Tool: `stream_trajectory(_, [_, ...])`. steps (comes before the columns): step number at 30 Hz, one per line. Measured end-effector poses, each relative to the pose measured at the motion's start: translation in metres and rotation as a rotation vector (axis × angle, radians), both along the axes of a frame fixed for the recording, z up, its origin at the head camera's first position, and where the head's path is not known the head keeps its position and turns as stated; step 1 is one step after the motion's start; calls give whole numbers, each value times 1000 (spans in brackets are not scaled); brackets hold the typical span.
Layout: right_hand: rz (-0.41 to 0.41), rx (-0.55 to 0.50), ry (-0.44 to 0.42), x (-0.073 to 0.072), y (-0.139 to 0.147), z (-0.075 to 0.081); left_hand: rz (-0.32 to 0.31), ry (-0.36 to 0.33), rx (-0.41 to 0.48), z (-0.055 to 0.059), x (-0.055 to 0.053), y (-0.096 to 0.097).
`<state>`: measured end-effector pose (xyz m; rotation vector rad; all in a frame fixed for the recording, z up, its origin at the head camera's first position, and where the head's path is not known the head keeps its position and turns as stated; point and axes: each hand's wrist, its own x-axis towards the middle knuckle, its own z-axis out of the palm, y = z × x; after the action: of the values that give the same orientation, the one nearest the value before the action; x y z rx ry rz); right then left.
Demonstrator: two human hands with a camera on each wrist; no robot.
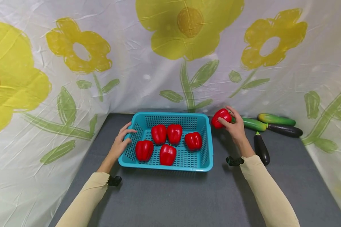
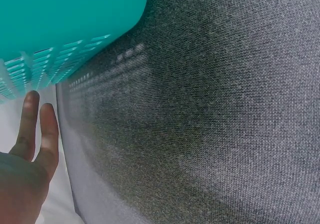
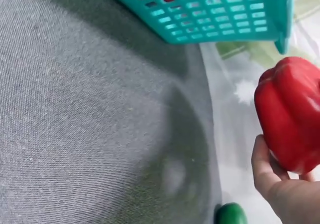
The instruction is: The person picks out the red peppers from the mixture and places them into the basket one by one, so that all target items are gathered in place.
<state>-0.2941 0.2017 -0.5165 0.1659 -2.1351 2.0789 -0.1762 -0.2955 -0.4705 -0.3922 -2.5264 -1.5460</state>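
My right hand (image 1: pixel 235 125) holds a red bell pepper (image 1: pixel 221 118) between thumb and fingers, just right of the blue plastic basket (image 1: pixel 166 168). In the right wrist view this bell pepper (image 3: pixel 292 114) hangs above the grey surface, its shadow beneath. Several more red bell peppers (image 1: pixel 167 154) lie inside the basket. My left hand (image 1: pixel 120 143) rests at the basket's left rim, with the index finger and thumb reaching to the edge. The left wrist view shows two straight fingers (image 2: pixel 48 139) beside the perforated outer wall.
Right of the basket lie a green zucchini-like vegetable (image 1: pixel 253 124), a yellow-green one (image 1: pixel 277 119) and two dark eggplants (image 1: pixel 284 130) (image 1: pixel 261 148). A flower-printed cloth (image 1: pixel 136 91) stands behind the grey tabletop (image 1: pixel 170 198).
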Motion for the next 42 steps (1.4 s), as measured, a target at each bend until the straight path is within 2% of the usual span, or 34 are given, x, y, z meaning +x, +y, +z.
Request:
stream_trajectory(3, [-22, 49, 15, 10, -6, 16, 4, -3, -3, 0, 0, 0])
stream_trajectory(8, [-3, 36, 42, 14, -7, 22, 13, -12, -5, 0, 0, 0])
stream_trajectory(15, [56, 68, 65, 39, -14, 61, 8, -3, -12, 0, 1, 0])
stream_trajectory(25, [71, 129, 79, 29, -5, 50, -3, 3, -4, 2, 2, 1])
stream_trajectory(35, [145, 127, 113, 32, -2, 60, 6, -1, -9, 0, 1, 2])
stream_trajectory(42, [182, 125, 83, 37, -6, 70, -7, 11, -4, 0, 0, 0])
